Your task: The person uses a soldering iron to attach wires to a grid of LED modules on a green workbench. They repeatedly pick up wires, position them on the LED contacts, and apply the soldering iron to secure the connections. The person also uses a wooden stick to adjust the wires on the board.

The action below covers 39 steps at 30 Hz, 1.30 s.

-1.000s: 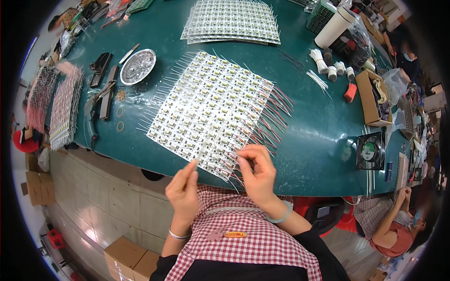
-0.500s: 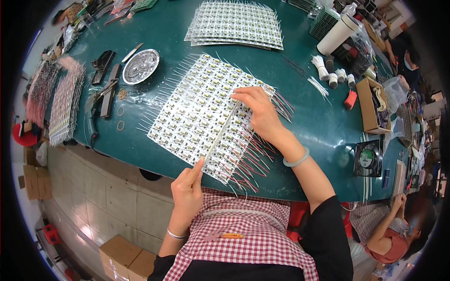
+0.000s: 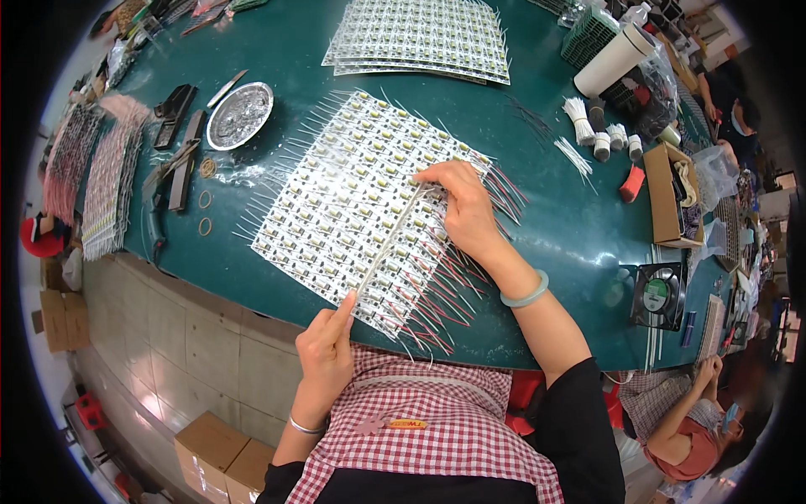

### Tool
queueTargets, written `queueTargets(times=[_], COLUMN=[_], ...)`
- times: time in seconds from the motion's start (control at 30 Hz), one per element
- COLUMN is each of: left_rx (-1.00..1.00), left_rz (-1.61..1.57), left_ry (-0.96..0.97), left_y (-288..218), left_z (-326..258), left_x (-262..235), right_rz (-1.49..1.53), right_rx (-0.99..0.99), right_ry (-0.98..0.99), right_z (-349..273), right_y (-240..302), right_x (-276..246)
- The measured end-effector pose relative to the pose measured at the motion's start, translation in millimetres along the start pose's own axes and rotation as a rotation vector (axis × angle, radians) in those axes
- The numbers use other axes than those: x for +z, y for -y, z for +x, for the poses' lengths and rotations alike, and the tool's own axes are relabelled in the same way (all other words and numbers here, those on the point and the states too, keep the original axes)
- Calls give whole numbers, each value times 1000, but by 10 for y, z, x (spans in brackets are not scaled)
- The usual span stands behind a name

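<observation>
A white panel of small circuit boards [image 3: 336,176] lies at an angle on the green table in front of me. Yellow parts sit in rows on it, and thin wires stick out along its sides, red and white ones at the lower right. A thin pale strip [image 3: 387,243] runs slantwise across the panel between my hands. At its near end, my left hand [image 3: 326,353] is closed, with the fingertips on the strip by the panel's near edge. My right hand [image 3: 467,210] reaches over the panel's right part, its fingers closed at the strip's far end; the exact grip is partly hidden.
More wired panels [image 3: 417,38] are stacked at the far side. A foil-like bowl [image 3: 240,116], a soldering iron [image 3: 154,227] and rubber bands [image 3: 205,199] lie left. Right are wire bundles [image 3: 578,120], a white bottle [image 3: 613,60], a cardboard box [image 3: 666,202] and a fan [image 3: 657,296].
My view has shifted slightly, so most table things appear a little further left. Both hands remain at the two ends of the strip, which shows more plainly now.
</observation>
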<state>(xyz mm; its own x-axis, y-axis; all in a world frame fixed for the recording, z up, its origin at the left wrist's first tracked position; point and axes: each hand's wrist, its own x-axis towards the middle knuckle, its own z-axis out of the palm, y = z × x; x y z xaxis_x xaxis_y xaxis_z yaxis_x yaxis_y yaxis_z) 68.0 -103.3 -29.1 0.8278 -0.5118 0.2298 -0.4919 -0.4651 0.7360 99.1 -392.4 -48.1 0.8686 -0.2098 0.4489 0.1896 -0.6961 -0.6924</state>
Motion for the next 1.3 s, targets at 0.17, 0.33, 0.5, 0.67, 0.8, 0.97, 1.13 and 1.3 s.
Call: queueTargets(times=[0.17,0.33,0.5,0.67,0.8,0.97,1.13,1.3], left_rx=[-41,20,99,71,86,73,51,37], left_rz=[-41,33,182,218,162,183,331,463], left_ry=[12,58,180,264,173,163,304,509], left_y=[-36,-13,-65,-149,-106,-90,-148,-286], left_z=[15,-9,-12,43,43,68,104,283], left_x=[4,-18,-79,-148,-148,-123,-154,-251], right_rz=[24,33,40,31,4,-33,-39,-161], right_rx=[32,47,45,27,-28,-169,-230,-287], right_ry=[21,30,31,34,26,76,138,179], right_z=[-7,-2,-7,-4,-9,-15,-45,-40], right_y=[-11,16,-6,2,-3,49,35,75], right_x=[-10,-13,-11,-8,-19,-13,-46,-51])
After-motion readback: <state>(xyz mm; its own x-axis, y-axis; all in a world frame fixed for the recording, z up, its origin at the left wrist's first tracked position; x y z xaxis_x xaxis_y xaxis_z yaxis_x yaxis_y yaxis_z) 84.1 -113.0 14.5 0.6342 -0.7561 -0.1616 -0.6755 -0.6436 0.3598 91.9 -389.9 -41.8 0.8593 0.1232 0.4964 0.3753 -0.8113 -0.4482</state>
